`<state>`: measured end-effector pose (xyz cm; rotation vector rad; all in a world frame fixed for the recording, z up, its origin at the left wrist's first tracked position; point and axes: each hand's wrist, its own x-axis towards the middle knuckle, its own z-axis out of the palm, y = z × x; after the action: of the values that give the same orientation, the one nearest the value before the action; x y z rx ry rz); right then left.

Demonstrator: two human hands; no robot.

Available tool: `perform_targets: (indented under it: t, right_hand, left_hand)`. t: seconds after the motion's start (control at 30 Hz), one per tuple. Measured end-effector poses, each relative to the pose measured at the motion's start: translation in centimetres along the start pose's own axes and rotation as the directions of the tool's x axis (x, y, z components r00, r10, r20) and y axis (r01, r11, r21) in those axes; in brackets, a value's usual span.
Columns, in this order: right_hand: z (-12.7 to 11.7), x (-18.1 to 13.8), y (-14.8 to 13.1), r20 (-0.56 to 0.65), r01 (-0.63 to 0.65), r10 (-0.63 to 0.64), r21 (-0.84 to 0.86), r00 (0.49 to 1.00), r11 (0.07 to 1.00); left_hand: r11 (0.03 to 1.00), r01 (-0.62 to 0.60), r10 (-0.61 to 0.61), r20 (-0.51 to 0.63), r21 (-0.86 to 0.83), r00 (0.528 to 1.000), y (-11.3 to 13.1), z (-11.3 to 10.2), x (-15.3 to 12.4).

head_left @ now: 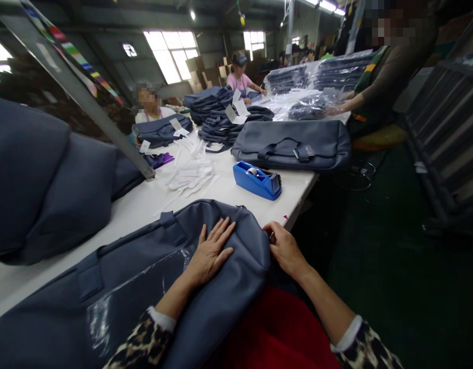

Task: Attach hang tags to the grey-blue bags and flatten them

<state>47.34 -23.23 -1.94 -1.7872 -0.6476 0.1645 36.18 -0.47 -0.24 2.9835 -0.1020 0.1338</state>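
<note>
Slate-blue leather-look bag (144, 246), long and soft-sided, is lying across the near left of the white table (221, 193), its right end reaching over a deep red cloth (274, 328). Left hand (210, 256) is resting flat on it, fingers spread and gripping nothing, probably because such a soft panel is needing a broad palm to stop it sliding. Right hand (286, 251) is curling its fingers at the bag's right end, perhaps to control the edge; whether they are pinching it tightly, I cannot tell. One blue plastic tape dispenser (257, 180) is standing just beyond, seemingly placed there for easy reach, and a loose heap of thin white strips (188, 174) is lying left of it. Counting on: two dark strap patches are showing on the near bag; one finished-looking slate-blue bag with a handle (292, 146) is lying at the far right, behind the dispenser; two clear-plastic-wrapped stacks are rising farther off, likely piled to save room. Three co-workers are sitting or standing around the far part, one at left, one in the middle, one at right; smaller figures beyond are being too indistinct to count.
</note>
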Motion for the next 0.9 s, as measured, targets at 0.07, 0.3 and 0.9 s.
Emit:
perform_targets:
  t: [0.07, 0.3, 0.9]
  right_hand:
    - [0.1, 0.1, 0.4, -0.013, -0.008, 0.009, 0.045, 1.000, 0.999]
    - [-3.3, -0.6, 2.7, -0.220, -0.074, 0.120, 0.206, 0.968, 0.976]
    - [0.4, -3.8, 0.4, 0.069, -0.069, 0.066, 0.039, 0.995, 0.997]
  left_hand:
    - [1.000, 0.006, -0.006, 0.006, 0.000, 1.000, 0.0, -0.1, 0.0]
    - [1.000, 0.021, -0.021, -0.003, 0.009, 1.000, -0.9, 0.3, -0.1]
    - [0.994, 0.006, -0.005, -0.008, 0.110, 1.000, 11.6, -4.8, -2.0]
